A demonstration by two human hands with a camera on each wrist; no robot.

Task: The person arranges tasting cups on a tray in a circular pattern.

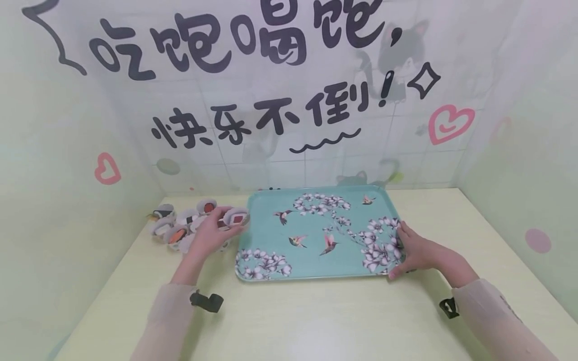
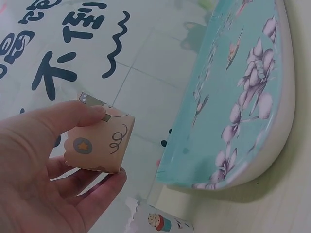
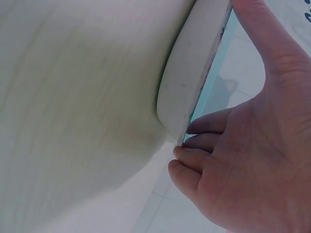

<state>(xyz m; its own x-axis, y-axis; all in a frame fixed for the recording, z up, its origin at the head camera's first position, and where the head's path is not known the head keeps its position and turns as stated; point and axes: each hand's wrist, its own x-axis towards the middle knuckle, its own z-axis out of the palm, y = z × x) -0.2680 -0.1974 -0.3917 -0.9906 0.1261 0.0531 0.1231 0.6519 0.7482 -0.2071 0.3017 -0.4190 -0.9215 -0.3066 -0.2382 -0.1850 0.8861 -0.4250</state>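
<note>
My left hand (image 1: 212,233) pinches a small paper baking cup (image 2: 102,138), with the thumb on one side and fingers below. Its peach side, printed with a star and a squiggle, shows in the left wrist view. From above, a white and red filling shows inside its scalloped rim, close to the left edge of a turquoise tray (image 1: 311,260). Flowers and birds decorate this rectangular tray. At its right side, my right hand (image 1: 422,250) grips the rim, the thumb by the near corner and the fingers (image 3: 194,160) bent against the edge.
Several filled paper cups (image 1: 177,234) stand clustered left of the tray, partly behind my left hand. One white cup (image 2: 163,222) with a cupcake print is near that hand. Pale wood-grain table (image 1: 316,321) extends in front; a lettered wall (image 1: 275,165) rises behind.
</note>
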